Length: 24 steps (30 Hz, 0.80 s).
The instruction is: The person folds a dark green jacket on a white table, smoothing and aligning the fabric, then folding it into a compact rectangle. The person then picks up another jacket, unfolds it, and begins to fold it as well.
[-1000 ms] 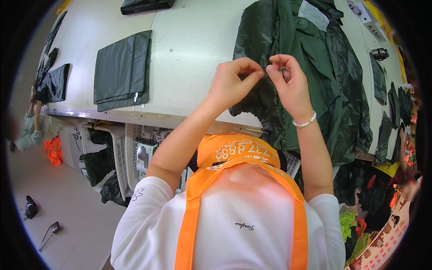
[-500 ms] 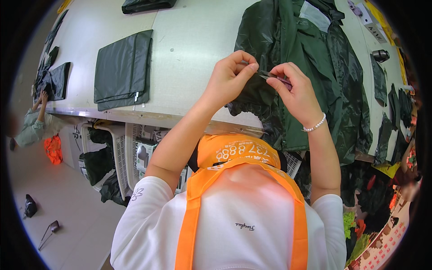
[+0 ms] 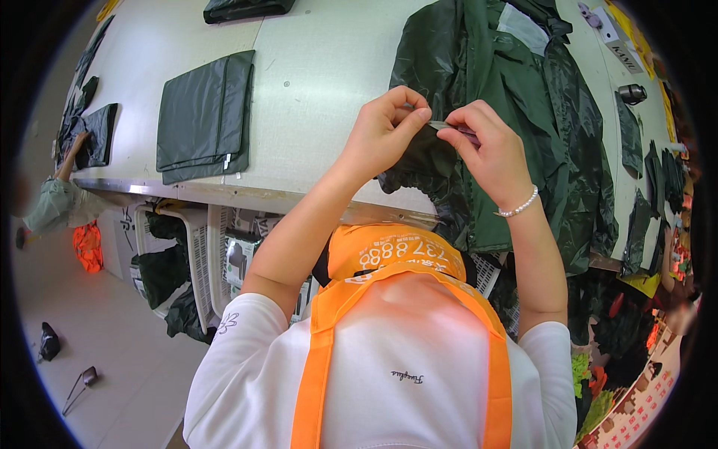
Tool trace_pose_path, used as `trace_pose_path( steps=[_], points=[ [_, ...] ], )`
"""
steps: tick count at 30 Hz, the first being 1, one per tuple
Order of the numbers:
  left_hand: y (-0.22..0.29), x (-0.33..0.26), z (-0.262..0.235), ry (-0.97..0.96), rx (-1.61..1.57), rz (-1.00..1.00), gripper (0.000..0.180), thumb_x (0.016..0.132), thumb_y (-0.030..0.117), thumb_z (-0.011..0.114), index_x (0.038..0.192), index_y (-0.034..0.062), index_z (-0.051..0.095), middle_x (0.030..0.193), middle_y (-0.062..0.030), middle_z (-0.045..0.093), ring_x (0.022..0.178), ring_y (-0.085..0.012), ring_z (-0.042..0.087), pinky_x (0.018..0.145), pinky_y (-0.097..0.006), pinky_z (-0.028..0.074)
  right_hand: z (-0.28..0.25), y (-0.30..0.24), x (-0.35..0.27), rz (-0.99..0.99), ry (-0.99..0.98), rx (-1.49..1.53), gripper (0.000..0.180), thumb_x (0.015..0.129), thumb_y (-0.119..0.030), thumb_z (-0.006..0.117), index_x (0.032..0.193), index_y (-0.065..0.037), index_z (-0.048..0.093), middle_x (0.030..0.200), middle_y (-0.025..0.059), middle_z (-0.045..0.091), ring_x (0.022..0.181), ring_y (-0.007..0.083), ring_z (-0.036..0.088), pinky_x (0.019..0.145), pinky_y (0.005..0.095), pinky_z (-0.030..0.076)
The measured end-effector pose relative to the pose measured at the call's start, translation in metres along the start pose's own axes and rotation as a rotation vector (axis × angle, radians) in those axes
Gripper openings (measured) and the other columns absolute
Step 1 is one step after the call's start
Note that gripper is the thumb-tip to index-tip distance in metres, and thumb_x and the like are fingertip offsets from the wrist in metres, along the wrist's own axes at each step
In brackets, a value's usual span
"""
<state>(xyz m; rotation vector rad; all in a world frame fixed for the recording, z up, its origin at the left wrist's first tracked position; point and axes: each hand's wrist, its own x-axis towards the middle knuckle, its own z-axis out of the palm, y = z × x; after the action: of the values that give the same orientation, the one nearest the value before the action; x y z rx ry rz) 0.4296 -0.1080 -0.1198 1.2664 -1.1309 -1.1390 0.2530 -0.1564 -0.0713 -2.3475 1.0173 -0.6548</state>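
My left hand (image 3: 383, 133) is closed in a pinch, thumb against forefinger, over the left side of a dark green jacket (image 3: 516, 142). Whatever lies between those fingertips is too small to make out. Close beside it, my right hand (image 3: 488, 156) grips small thread snips (image 3: 439, 125), their metal blades pointing at the left fingertips and a purplish handle partly hidden in the palm. Spread on the table below both hands, the jacket has shiny sleeves and a pale patch near its collar.
A folded dark green garment (image 3: 202, 118) lies left on the pale table (image 3: 314, 67). White plastic baskets (image 3: 196, 258) stand under the table edge. A box (image 3: 618, 43) and a black cylindrical object (image 3: 633, 94) sit at right. A co-worker's arm (image 3: 69, 161) reaches over dark cloth at far left.
My right hand has shifted slightly left, bringing the snips' blades closer to my left fingertips; the blades look more closed together. The co-worker's arm at far left has moved over the cloth.
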Motion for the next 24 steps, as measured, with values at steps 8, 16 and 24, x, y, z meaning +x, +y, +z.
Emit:
trace_pose_path(
  steps=[8,16,24],
  points=[
    [0.000,0.001,0.001,-0.004,0.018,0.014,0.012,0.091,0.013,0.059,0.094,0.0019,0.056,0.073,0.0019,0.059,0.066,0.0000,0.049,0.057,-0.015,0.036,0.000,0.000,0.000,-0.090,0.028,-0.102,0.020,0.081,-0.026,0.068,0.083,-0.008,0.059,0.081,0.0011,0.058,0.060,0.0201,0.059,0.053,0.0294,0.046],
    [-0.005,0.003,-0.002,0.015,-0.034,0.045,0.012,0.093,0.014,0.055,0.095,0.0025,0.053,0.081,-0.0022,0.063,0.076,-0.0053,0.056,0.070,-0.019,0.044,-0.004,0.015,0.001,0.209,-0.163,0.511,0.020,0.077,-0.004,0.072,0.095,-0.002,0.061,0.091,0.0003,0.059,0.071,0.0045,0.051,0.061,0.0197,0.043],
    [0.031,-0.058,-0.046,-0.201,0.822,0.008,0.012,0.079,0.017,0.063,0.077,0.0052,0.063,0.075,-0.0102,0.066,0.070,-0.0265,0.064,0.068,-0.033,0.050,0.018,0.032,-0.007,0.240,-0.024,0.599,0.012,0.080,0.001,0.067,0.090,0.000,0.061,0.083,-0.0011,0.061,0.073,0.0029,0.052,0.066,0.0176,0.043]
  ],
)
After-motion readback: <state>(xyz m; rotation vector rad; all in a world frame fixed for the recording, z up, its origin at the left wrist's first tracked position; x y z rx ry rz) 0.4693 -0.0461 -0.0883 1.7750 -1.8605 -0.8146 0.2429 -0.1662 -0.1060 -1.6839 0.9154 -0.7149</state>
